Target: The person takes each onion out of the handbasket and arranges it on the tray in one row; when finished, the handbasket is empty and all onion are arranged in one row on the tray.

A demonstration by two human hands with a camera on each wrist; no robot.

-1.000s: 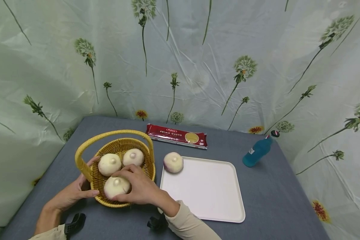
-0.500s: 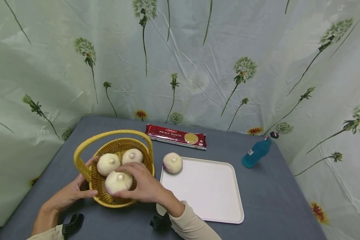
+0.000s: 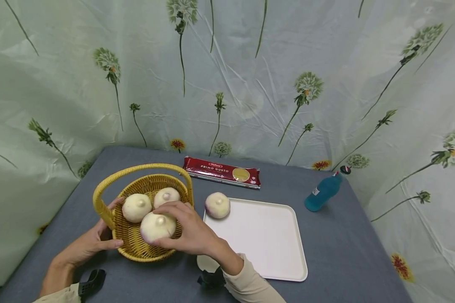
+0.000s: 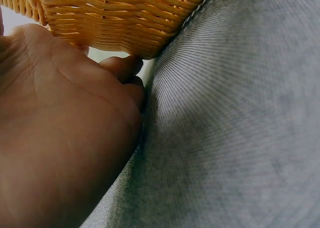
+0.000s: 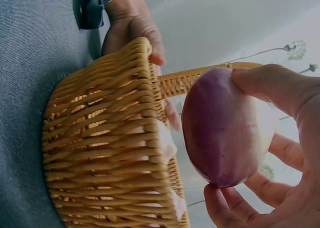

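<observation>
A yellow wicker basket (image 3: 130, 246) with a hoop handle stands at the table's left. Two pale turnips (image 3: 137, 207) lie inside it. My right hand (image 3: 187, 231) grips a third turnip (image 3: 157, 226) and holds it just above the basket's near rim; the right wrist view shows that turnip (image 5: 222, 130) with its purple underside, clear of the basket (image 5: 105, 153). My left hand (image 3: 89, 244) holds the basket's left side, fingers on the wall, thumb by the base. A fourth turnip (image 3: 218, 205) rests at the far left corner of the white tray (image 3: 265, 248).
A red spaghetti packet (image 3: 222, 171) lies behind the basket and tray. A blue bottle (image 3: 323, 191) stands tilted at the right near the flowered curtain. The grey cloth table (image 3: 345, 252) ends close to the curtain on three sides.
My right hand has lifted the near turnip up out of the basket and moved it slightly right. My left hand stays on the basket.
</observation>
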